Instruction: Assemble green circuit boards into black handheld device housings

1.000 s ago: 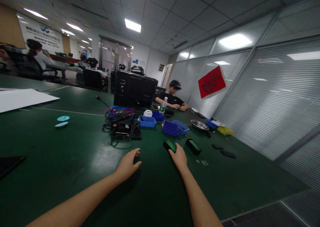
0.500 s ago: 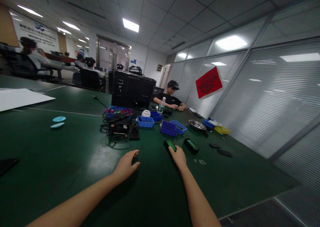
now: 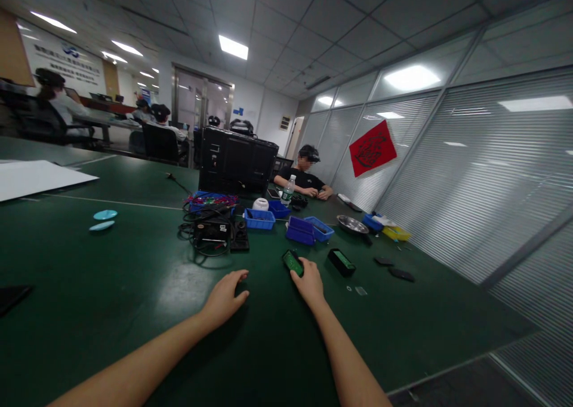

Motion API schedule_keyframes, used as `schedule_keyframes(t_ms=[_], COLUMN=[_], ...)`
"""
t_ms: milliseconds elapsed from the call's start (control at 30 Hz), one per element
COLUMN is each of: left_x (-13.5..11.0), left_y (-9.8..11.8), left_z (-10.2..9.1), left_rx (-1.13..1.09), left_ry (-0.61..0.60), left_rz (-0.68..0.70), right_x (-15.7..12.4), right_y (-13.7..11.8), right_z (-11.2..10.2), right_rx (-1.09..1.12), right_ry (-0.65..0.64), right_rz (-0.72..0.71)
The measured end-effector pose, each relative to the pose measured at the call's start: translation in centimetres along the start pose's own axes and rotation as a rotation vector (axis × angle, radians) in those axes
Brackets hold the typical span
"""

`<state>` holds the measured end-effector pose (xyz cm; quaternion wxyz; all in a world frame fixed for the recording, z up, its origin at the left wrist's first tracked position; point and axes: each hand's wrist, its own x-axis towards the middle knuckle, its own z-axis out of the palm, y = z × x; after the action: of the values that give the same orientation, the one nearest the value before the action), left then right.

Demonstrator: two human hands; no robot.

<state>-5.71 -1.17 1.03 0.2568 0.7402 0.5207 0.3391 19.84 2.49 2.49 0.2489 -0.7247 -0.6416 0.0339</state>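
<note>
While left hand [image 3: 224, 296] stays spread | right hand [image 3: 310, 281] pinches green-faced box [image 3: 291, 262], shifted leftward, likely handier for both | lift unclear

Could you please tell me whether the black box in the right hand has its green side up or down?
Up: the black box shows its green face to the camera above, beside the right hand's thumb.

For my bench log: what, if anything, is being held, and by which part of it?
The right grip holds a green-faced black case by its right side, toward the near end. The left grip holds nothing.
</note>
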Motion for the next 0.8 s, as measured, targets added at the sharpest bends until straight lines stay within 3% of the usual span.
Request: schedule_keyframes(t_ms=[167,467,667,800], left_x=[0.0,0.1,0.0,0.0], left_y=[-0.1,-0.2,0.0,0.1], left_z=[0.0,-0.1,-0.1,-0.1], left_rx=[-0.005,0.006,-0.001,0.014], left_ry=[-0.004,-0.009,-0.007,0.001], left_rz=[0.001,0.007,0.012,0.019], right_x=[-0.5,-0.6,-1.3,-2.2], right_y=[-0.8,-0.9,-1.9,-3.4], right_z=[-0.2,0.0,-0.1,-0.4], right_rx=[-0.036,-0.057,-0.18,-0.279], right_ry=[-0.088,-0.016,0.17,0.2], right_rz=[-0.03,-0.043,-0.209,-0.392])
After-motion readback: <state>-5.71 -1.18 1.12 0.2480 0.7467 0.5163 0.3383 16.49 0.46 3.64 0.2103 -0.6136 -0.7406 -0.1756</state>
